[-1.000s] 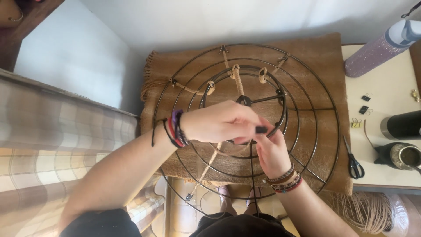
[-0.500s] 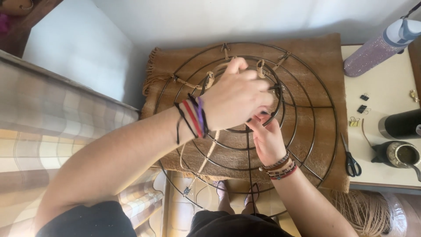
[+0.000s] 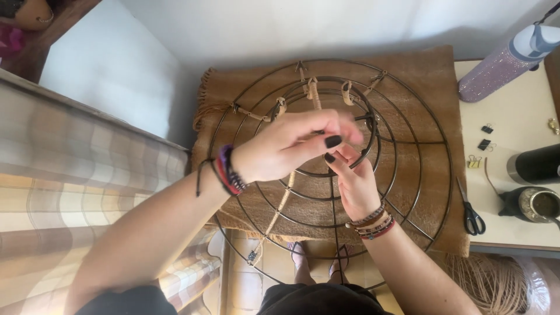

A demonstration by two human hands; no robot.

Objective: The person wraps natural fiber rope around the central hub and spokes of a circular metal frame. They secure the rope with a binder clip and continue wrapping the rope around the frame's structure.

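A round wire frame (image 3: 402,142) of dark rings and spokes lies on a brown fringed cloth (image 3: 420,76). Some spokes are wrapped in tan twine, one of them (image 3: 280,210) running to the lower left. My left hand (image 3: 286,149), with bracelets at the wrist, reaches across the frame's middle with its fingertips pinched together, seemingly on a thin twine strand that is blurred. My right hand (image 3: 356,186) is just below it, fingers up against the inner ring and gripping the wire. The two hands touch, and the left one hides the right fingertips.
A white table at the right holds black scissors (image 3: 469,213), small binder clips (image 3: 484,143), a purple bottle (image 3: 501,64), a black tumbler (image 3: 534,165) and a dark cup (image 3: 536,204). A bundle of tan twine (image 3: 496,280) lies at the lower right. A checked cushion (image 3: 70,192) is at the left.
My left hand rose toward the frame's top half a second ago and has come back down to the middle. My right hand stayed at the inner ring.
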